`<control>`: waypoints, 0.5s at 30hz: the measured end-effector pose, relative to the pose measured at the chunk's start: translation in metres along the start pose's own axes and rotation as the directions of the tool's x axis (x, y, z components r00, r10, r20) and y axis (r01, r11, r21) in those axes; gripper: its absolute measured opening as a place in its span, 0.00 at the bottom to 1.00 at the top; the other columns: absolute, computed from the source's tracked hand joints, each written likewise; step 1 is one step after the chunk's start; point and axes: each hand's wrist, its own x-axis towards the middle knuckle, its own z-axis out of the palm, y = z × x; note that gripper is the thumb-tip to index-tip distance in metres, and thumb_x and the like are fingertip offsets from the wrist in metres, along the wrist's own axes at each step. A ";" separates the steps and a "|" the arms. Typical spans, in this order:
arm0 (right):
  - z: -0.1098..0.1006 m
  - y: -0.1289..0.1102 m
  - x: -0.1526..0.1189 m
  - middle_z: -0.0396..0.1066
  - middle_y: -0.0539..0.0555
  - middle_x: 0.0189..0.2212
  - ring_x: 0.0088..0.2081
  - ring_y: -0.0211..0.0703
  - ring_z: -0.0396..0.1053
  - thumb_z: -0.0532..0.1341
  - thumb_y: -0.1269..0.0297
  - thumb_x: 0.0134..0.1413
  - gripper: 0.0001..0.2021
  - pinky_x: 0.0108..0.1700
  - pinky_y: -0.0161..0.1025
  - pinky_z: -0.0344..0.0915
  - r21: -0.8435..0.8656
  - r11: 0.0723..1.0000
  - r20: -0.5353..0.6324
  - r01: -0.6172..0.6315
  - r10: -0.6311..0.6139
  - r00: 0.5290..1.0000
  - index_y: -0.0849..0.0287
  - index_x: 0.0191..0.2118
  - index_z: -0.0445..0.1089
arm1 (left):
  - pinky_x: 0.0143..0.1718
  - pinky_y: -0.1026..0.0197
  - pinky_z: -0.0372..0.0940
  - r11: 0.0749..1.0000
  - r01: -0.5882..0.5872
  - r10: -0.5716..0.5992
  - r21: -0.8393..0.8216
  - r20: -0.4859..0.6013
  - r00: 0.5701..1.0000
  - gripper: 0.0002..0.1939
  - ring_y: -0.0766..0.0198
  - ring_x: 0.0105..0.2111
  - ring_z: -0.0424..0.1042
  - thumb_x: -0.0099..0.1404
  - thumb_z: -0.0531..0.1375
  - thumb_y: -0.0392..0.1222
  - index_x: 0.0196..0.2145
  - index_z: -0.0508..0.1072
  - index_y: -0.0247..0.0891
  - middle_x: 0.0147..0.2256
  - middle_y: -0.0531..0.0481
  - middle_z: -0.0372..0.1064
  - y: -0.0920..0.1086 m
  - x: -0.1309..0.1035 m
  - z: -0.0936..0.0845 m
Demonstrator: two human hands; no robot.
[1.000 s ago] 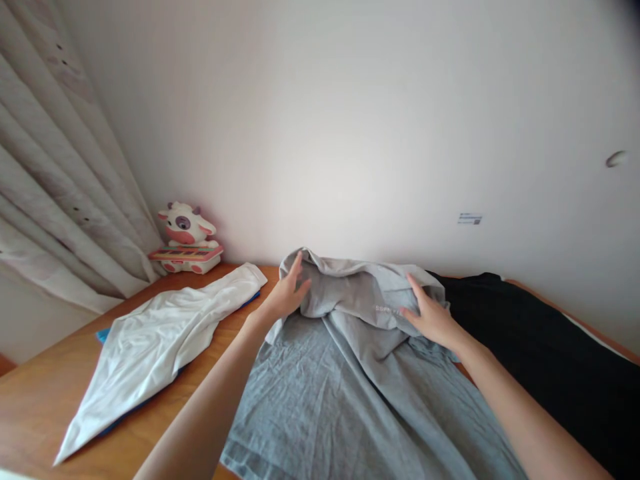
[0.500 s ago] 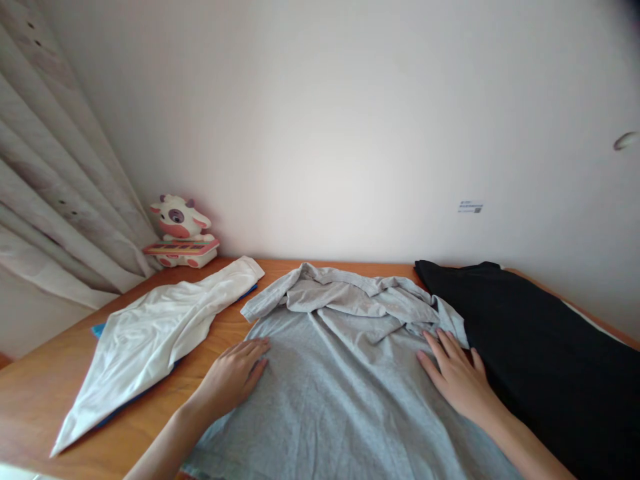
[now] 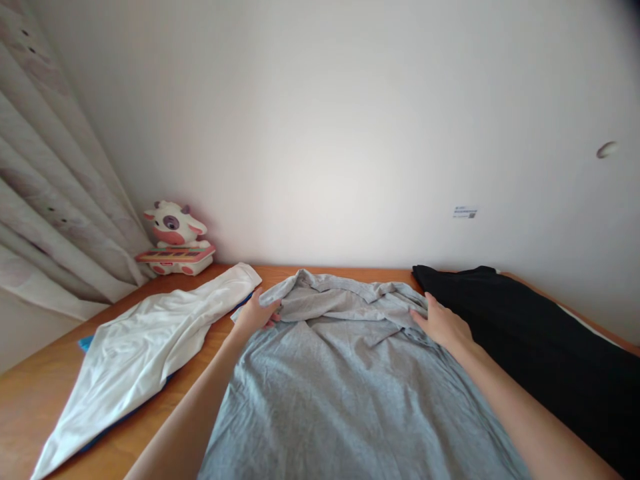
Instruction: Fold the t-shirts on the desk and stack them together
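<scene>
Grey shirt lies before us on the bench, long axis running away. Bunched far end sits between our hands, about equally near: left hand pinches one edge; right hand at the other, fingers parted, grip unclear.

Setting: a home room — patterned curtain, cow-shaped toy keyboard, garments spread across wooden tabletop.

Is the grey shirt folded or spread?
Mostly spread: the grey shirt's body lies wide, but its far end is bunched between left hand and right hand.
</scene>
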 end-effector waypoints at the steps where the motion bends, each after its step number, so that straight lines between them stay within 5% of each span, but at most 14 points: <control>1: -0.001 -0.001 0.006 0.77 0.72 0.46 0.48 0.66 0.77 0.51 0.50 0.67 0.33 0.44 0.54 0.70 -0.003 1.000 0.004 0.020 -0.020 1.000 0.68 0.70 0.56 | 0.22 0.63 0.64 0.999 0.038 -0.038 0.001 0.054 0.998 0.38 0.57 0.22 0.77 0.67 0.60 0.53 0.67 0.56 0.33 0.25 0.50 0.79 0.001 0.009 0.001; 7: -0.003 -0.015 0.045 0.72 0.60 0.56 0.58 0.54 0.69 0.64 0.63 0.54 0.22 0.56 0.42 0.64 0.063 0.957 0.005 0.282 -0.283 0.959 0.53 0.56 0.75 | 0.22 0.62 0.64 0.994 0.094 -0.103 0.051 0.216 0.971 0.20 0.54 0.19 0.76 0.58 0.66 0.55 0.43 0.75 0.39 0.20 0.47 0.76 -0.005 0.047 0.000; 12: 0.020 -0.038 0.066 0.76 0.67 0.52 0.52 0.56 0.75 0.57 0.56 0.64 0.31 0.51 0.47 0.67 0.101 0.971 0.015 0.218 -0.221 0.975 0.62 0.69 0.59 | 0.25 0.59 0.67 0.990 0.077 -0.060 -0.119 0.135 0.989 0.14 0.56 0.20 0.75 0.61 0.64 0.53 0.37 0.72 0.40 0.21 0.48 0.75 -0.001 0.059 0.001; 15: 0.032 -0.047 0.067 0.78 0.66 0.48 0.50 0.60 0.76 0.62 0.58 0.58 0.29 0.47 0.49 0.67 0.093 0.980 0.059 0.176 -0.182 0.982 0.59 0.64 0.66 | 0.32 0.61 0.71 0.957 -0.008 0.019 -0.289 0.037 0.999 0.18 0.60 0.30 0.78 0.64 0.60 0.59 0.40 0.69 0.41 0.30 0.48 0.76 0.009 0.057 -0.001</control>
